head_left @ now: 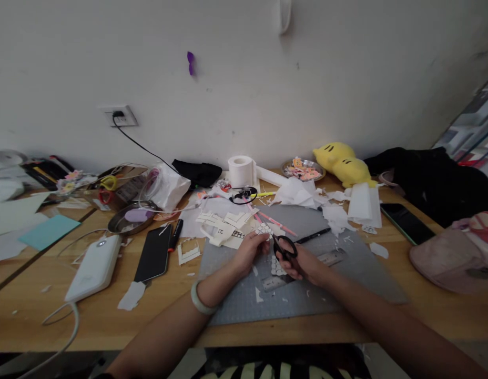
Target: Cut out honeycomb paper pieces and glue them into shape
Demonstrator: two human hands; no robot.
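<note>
Over the grey cutting mat point(236, 300), my left hand point(250, 251) pinches a small white paper cutout point(263, 228) with dark outlines. My right hand point(301, 261) grips black-handled scissors point(285, 247), their blades pointing at the cutout. Whether the blades touch the paper is hard to make out. Beneath my hands lie another patterned white paper piece point(277, 266) and a metal ruler point(275, 282). A black pen point(313, 235) rests on the mat beyond my right hand.
Patterned paper scraps point(228, 226), a toilet roll point(241, 171) and a bowl of cutouts point(303, 169) lie behind. Left are a black phone point(153, 252), a marker point(175, 235) and a white power bank point(94, 267) with cable. Right are a yellow plush toy point(342, 164) and pink pouch point(449, 258).
</note>
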